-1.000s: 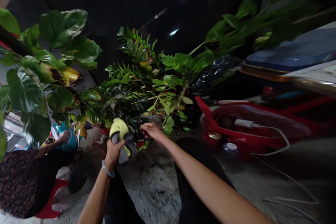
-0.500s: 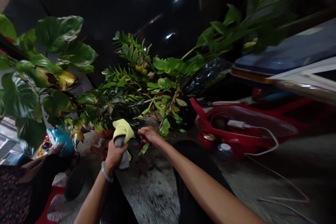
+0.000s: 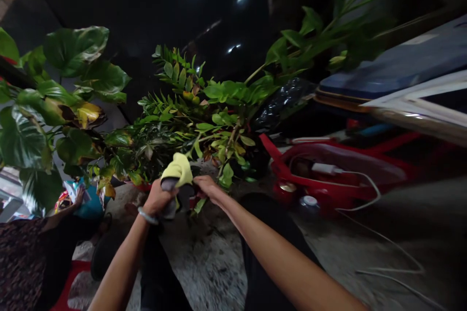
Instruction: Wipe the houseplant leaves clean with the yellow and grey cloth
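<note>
My left hand (image 3: 160,197), with a pale bracelet at the wrist, is closed around a yellow and grey cloth (image 3: 178,170) with dark edging. The cloth is bunched and its top folds over. Close on its right side, my right hand (image 3: 206,185) has its fingers curled together. Whatever they grip is mostly hidden; a dark bit and a reddish bit show by the fingertips. Just beyond both hands stand leafy green plants (image 3: 226,131), and a low sprig reaches down beside my right hand.
On the right lies a red bag (image 3: 328,194) with a white charger (image 3: 324,168) and cable, a capped bottle (image 3: 310,204) beside it. At left, another person's arm (image 3: 58,218) is near a teal object (image 3: 91,204). Large leaves (image 3: 25,136) hang at upper left.
My left hand and the cloth have moved up and right, closer to my right hand. The yellow part now stands higher. The whole view has shifted slightly.
</note>
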`<state>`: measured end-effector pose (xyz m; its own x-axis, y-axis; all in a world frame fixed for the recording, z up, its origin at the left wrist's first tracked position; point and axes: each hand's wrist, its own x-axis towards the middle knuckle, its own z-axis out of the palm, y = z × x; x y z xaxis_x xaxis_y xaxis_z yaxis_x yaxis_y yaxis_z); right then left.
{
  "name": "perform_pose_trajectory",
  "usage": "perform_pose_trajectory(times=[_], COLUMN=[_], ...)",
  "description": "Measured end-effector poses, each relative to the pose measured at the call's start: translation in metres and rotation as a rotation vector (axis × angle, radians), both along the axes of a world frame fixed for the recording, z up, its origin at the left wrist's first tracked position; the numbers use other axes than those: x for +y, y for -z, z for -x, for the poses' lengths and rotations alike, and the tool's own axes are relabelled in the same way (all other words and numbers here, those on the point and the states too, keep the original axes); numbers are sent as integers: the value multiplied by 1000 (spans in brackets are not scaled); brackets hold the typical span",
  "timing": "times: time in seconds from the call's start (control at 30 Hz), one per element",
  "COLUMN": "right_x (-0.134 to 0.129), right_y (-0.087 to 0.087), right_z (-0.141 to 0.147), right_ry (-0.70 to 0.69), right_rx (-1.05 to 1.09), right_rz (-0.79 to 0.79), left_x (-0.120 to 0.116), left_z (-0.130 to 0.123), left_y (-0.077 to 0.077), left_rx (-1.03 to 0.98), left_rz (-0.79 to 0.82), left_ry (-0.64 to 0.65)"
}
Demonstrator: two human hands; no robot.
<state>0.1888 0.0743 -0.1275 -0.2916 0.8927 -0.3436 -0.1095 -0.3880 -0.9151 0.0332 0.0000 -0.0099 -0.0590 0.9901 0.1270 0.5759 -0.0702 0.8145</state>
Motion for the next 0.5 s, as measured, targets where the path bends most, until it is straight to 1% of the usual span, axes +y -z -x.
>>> perform_pose_trajectory(times=[0.03, 0.07, 0.1, 0.13, 0.17, 0.23, 0.27, 0.3, 0.33, 0.37, 0.4, 0.43, 0.5], right_x=[0, 0, -1, -1, -2, -3, -4, -5, -6, -6, -7, -7, -6], right_y=[1, 2, 2, 2, 2, 0, -1, -2, -2, -2, -2, -1, 2], right_z=[-1, -1, -2, -2, -3, -2, -2, -1, 0, 1, 2, 3, 5], right_ry=[-6, -14, -21, -27, -30, -34, -34, -34, -31, -28, -23, -18, -18], right_rx=[1, 3, 4, 7, 10, 18, 22, 24, 24, 20, 13, 3, -23], right_rz=[2, 2, 2, 0, -4, -19, -27, -35, -41, -46, -51, -55, -67], left_x=[-14, -25, -32, -34, -31, -12, -1, 9, 17, 20, 18, 12, -10], left_z=[7, 12, 16, 17, 15, 7, 1, -4, -9, -12, -13, -12, -3], left_y=[2, 0, -6, -15, -25, -46, -52, -55, -54, -49, -41, -30, -9], left_rx=[-25, -48, -75, -103, -133, -197, -218, -225, -211, -179, -139, -99, -51], left_rz=[33, 40, 21, -20, -78, -205, -256, -292, -308, -300, -267, -219, -87], left_ry=[30, 28, 1, -48, -108, -210, -235, -244, -240, -221, -183, -133, 4])
